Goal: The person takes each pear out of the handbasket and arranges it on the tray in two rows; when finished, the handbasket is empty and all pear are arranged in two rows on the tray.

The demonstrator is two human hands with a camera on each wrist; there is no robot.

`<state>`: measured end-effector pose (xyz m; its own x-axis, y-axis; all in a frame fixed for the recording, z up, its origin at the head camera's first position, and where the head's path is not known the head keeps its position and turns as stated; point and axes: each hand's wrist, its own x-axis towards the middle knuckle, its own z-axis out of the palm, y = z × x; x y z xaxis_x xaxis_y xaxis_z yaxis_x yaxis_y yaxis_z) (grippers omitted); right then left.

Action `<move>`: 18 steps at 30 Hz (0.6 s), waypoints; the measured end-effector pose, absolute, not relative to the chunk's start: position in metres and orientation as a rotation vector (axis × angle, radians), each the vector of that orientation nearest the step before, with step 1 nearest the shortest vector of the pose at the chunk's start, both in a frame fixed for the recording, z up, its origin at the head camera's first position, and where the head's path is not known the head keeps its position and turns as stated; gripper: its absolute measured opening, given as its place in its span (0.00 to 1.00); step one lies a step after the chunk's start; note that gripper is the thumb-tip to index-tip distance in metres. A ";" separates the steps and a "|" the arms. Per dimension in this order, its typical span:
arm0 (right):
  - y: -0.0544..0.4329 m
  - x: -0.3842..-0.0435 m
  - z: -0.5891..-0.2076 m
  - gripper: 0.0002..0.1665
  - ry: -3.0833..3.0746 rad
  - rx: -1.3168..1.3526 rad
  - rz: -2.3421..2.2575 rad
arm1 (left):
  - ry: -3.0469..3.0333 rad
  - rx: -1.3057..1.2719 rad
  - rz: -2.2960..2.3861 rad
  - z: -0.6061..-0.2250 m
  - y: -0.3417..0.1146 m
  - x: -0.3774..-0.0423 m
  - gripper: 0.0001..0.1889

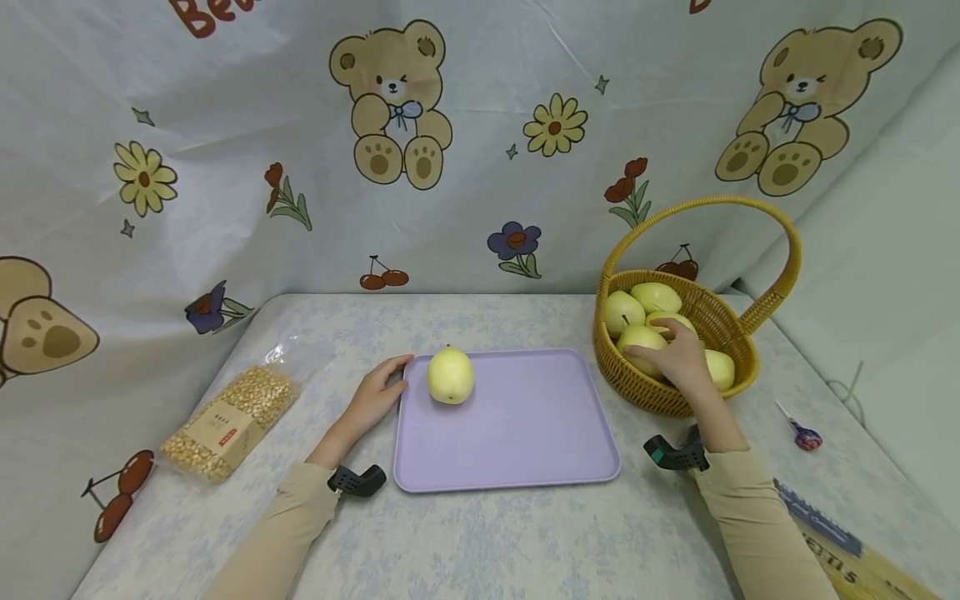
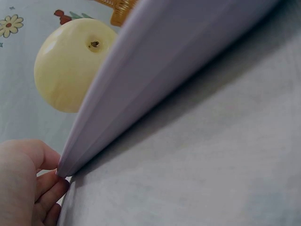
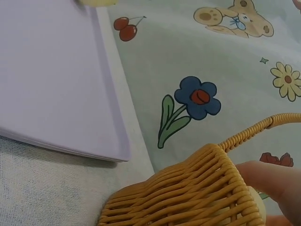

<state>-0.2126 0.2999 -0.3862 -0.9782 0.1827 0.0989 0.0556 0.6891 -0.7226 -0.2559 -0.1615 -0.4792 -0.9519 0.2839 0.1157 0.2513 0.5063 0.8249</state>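
A pale yellow-green round pear point(image 1: 450, 375) stands near the far left corner of a lilac tray point(image 1: 510, 433). My left hand point(image 1: 375, 394) touches that corner, thumb and fingertips against the rim; the left wrist view shows this hand point(image 2: 28, 181) at the tray's edge point(image 2: 122, 80). At the right, my right hand point(image 1: 681, 358) reaches into a woven basket point(image 1: 637, 387) and grips a pear point(image 1: 641, 340), thumb on the near side and fingers over the top. Several more pears lie around it. In the right wrist view the basket wall point(image 3: 188, 193) hides most of this hand point(image 3: 273, 183).
The basket's tall handle point(image 1: 705, 200) arches above its opening. A bag of corn kernels point(image 1: 232, 421) lies at the left. On the right are a wrapped lollipop point(image 1: 806, 437) and a printed box point(image 1: 855, 550) near the right forearm. A bear-patterned cloth point(image 1: 465, 233) hangs behind the table.
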 end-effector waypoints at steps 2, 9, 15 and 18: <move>0.300 -0.212 -0.385 0.46 -2.704 -0.223 1.164 | 2.700 0.475 1.466 -0.479 -0.161 -0.256 0.24; 0.299 -0.209 -0.377 0.45 -2.611 -0.296 1.211 | 2.675 0.477 1.489 -0.479 -0.161 -0.255 0.24; 0.296 -0.208 -0.370 0.44 -2.574 -0.326 1.220 | 2.677 0.472 1.485 -0.479 -0.161 -0.255 0.24; 0.295 -0.207 -0.368 0.45 -2.564 -0.336 1.227 | 2.667 0.464 1.488 -0.478 -0.161 -0.255 0.24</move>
